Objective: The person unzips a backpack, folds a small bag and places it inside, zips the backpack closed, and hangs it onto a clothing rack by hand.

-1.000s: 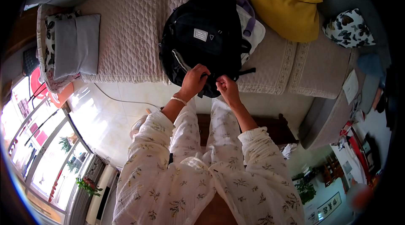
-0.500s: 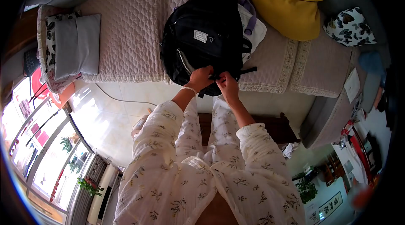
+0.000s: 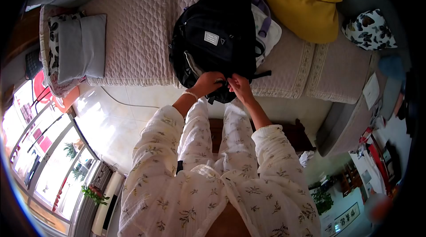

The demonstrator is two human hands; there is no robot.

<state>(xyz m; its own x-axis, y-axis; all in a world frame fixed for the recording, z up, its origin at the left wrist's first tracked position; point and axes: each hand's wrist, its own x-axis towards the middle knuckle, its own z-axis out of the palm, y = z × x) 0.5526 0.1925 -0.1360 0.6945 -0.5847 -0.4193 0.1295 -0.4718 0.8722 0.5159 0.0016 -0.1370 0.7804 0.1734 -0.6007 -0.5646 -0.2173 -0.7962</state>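
A rounded, soft black backpack point(image 3: 239, 23) slightly overhangs the near edge of the puckered, quilted couch cover point(image 3: 133, 32). The left hand point(image 3: 207, 83) and right hand point(image 3: 240, 87) pinch its lower rim, grips narrow, the exact part too dark to tell.

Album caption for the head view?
Black backpack on a quilted cover, left hand and right hand at its near edge.

White label point(image 3: 211, 38) on black backpack point(image 3: 222, 59): print too small to read. Wall panel point(image 3: 347, 217): characters illegible.
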